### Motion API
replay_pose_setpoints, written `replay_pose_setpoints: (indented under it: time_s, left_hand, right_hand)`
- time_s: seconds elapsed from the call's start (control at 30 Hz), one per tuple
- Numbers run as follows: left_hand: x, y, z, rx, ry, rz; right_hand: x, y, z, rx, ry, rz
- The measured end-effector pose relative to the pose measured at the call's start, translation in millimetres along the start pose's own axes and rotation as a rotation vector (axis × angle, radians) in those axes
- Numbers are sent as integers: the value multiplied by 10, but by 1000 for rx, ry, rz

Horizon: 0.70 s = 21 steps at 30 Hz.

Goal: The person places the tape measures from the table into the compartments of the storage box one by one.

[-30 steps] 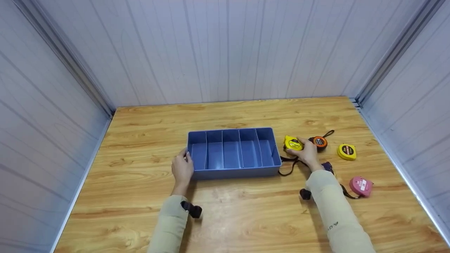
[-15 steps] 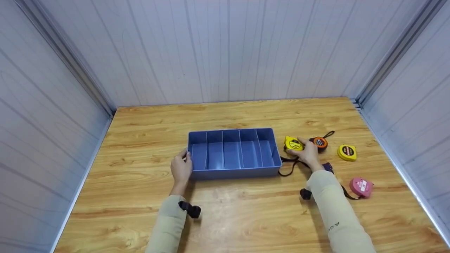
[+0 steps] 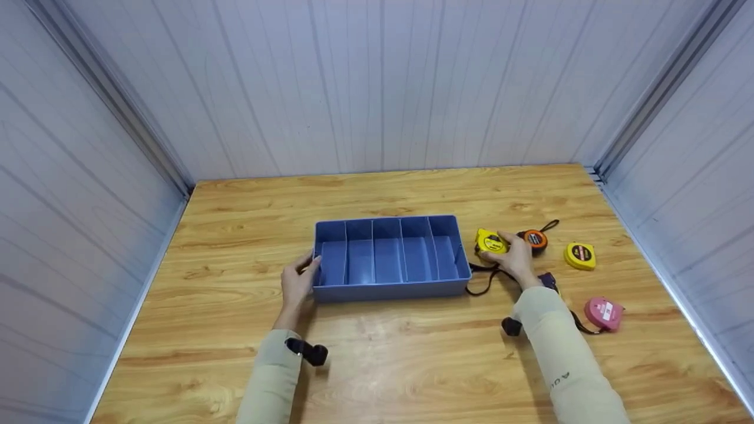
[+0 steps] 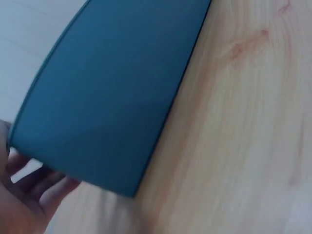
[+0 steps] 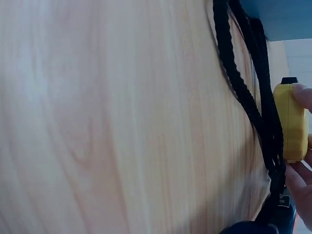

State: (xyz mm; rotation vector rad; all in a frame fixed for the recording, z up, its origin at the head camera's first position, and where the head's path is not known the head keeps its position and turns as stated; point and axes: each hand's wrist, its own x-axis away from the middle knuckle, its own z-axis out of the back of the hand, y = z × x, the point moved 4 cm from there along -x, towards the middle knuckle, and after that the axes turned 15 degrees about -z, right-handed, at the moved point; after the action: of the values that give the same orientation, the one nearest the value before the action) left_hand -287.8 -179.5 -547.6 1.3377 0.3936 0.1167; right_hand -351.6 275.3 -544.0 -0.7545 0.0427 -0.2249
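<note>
A blue divided box (image 3: 392,291) with a row of compartments stands on the wooden table. At its left end my left hand (image 3: 296,284) grips the end wall, thumb over the rim and fingers outside; the left wrist view shows curled fingers (image 4: 56,190) against that wall. Just right of the box, my right hand (image 3: 516,257) pinches a yellow tape measure (image 3: 490,242) between thumb and fingers. In the right wrist view the yellow tape measure (image 5: 291,122) stands beside a black strap (image 5: 229,53), its face turned away.
Right of my right hand lie an orange and black tape measure (image 3: 536,239), another yellow tape measure (image 3: 581,256) and a pink one (image 3: 604,313). A dark tape measure (image 3: 548,280) is partly hidden by my sleeve. White panel walls (image 3: 377,88) enclose the table.
My left hand has shifted slightly left and its thumb has straightened over the box's rim. The right hand and its yellow tape measure have hardly moved.
</note>
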Motion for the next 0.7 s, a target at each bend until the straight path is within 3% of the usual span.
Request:
replay_pose_setpoints:
  time_s: [0.13,0.37,0.57,0.7]
  left_hand:
    - [22,-34,27,114,1,-13]
    - [35,-99,28,228,25,-11]
    - [-17,-426,-12,283,36,-11]
    - [-35,-534,-35,286,54,-21]
  right_hand:
    - [15,-2,-13,-6,16,16]
    - [50,-28,-6,-44,32,12]
    - [103,-81,81,-84,74,44]
    - [154,-111,149,-110,112,77]
